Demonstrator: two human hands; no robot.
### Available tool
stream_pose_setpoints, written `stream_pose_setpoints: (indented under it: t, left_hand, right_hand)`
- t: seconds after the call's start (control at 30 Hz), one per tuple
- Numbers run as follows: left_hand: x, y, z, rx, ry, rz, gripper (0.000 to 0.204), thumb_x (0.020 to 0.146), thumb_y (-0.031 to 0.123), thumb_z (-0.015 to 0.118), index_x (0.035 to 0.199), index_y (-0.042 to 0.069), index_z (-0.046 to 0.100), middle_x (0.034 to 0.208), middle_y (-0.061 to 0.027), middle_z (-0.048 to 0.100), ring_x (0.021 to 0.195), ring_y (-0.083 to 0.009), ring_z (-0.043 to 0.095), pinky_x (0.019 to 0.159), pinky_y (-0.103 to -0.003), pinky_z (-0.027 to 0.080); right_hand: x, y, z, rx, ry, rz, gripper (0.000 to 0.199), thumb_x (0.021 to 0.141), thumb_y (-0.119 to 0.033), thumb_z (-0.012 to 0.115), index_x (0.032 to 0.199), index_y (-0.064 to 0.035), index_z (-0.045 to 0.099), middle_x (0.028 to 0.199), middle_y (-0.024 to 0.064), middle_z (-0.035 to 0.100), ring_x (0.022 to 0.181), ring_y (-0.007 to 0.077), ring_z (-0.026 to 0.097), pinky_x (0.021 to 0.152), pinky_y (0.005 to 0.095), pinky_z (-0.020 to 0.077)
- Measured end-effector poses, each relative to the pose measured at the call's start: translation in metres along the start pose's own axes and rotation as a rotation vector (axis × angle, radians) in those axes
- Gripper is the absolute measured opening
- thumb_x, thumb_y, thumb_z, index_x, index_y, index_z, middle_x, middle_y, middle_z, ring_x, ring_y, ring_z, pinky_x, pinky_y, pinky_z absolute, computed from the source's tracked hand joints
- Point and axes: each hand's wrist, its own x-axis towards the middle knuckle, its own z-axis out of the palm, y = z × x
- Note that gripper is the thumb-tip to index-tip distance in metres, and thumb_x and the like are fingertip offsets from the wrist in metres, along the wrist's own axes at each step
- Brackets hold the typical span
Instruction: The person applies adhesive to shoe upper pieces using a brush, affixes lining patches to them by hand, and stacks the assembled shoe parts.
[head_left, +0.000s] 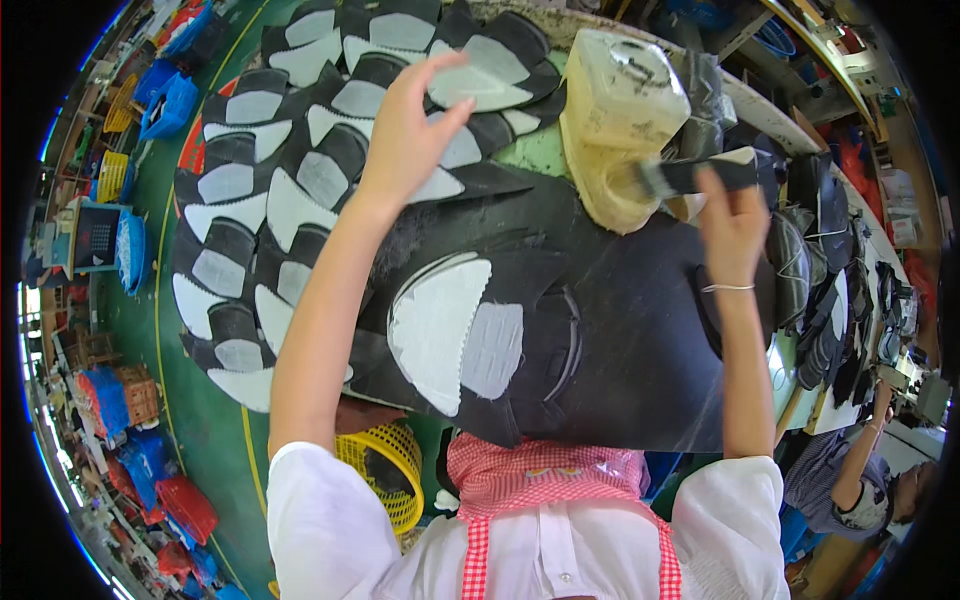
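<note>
We find the work partway along, by our reading. Across the left and upper left of the frame, many black pieces (pixel 224 270) lie fanned out in overlapping rows, most showing a white scalloped crescent and a pale grey patch; we judge this share already laid out. Lower centre, a similar piece (pixel 435 335) lies on a black sheet (pixel 640 340), dark edges showing around it; more may lie beneath, but we cannot count them, so how much is left stays uncertain. The left hand (pixel 415 130), upper centre, has thumb and fingers spread wide over the edge of an upper piece (pixel 482 75); whether it touches, we cannot tell. The right hand (pixel 735 225), right of centre, is closed around a dark-handled brush (pixel 712 176), its bristles blurred at the mouth of a yellowed plastic container (pixel 625 95) on the green desk (pixel 540 152). We cannot tell which surfaces are coated; the brush at the container suggests to us that the brushing is unfinished.
</note>
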Motion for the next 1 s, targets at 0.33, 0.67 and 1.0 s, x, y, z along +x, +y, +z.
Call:
stream_pose_setpoints:
  t: [0.33, 0.67, 1.0]
  left_hand:
    - [-0.156, 0.086, -0.033, 0.400, -0.234, -0.077, 0.040, 0.085, 0.016, 0.063, 0.124, 0.008, 0.057, 0.115, -0.0114, 0.051, 0.109, -0.0301, 0.047, 0.094, -0.041, 0.036]
    - [-0.162, 0.082, -0.029, 0.436, -0.157, -0.060, 0.041, 0.086, 0.018, 0.064, 0.125, 0.008, 0.054, 0.115, -0.0117, 0.052, 0.109, -0.0307, 0.047, 0.094, -0.041, 0.035]
    - [-0.160, 0.081, -0.027, 0.426, -0.150, -0.067, 0.039, 0.087, 0.018, 0.063, 0.123, 0.008, 0.054, 0.115, -0.0114, 0.052, 0.110, -0.0301, 0.047, 0.094, -0.041, 0.035]
  right_hand:
    - [-0.069, -0.059, 0.052, 0.146, -0.460, -0.175, 0.019, 0.086, -0.015, 0.072, 0.097, -0.0028, 0.064, 0.056, 0.0060, 0.050, 0.047, 0.0098, 0.049, 0.047, 0.0265, 0.0387]
    - [-0.142, -0.082, 0.009, 0.248, -0.776, -0.586, 0.026, 0.070, -0.002, 0.067, 0.095, -0.0097, 0.066, 0.083, 0.0058, 0.065, 0.062, 0.0229, 0.063, 0.056, 0.0322, 0.0505]
    - [-0.145, -0.058, -0.003, 0.267, -0.691, -0.608, 0.024, 0.073, 0.003, 0.068, 0.095, -0.0067, 0.067, 0.090, 0.0097, 0.069, 0.068, 0.0247, 0.066, 0.059, 0.0324, 0.0511]
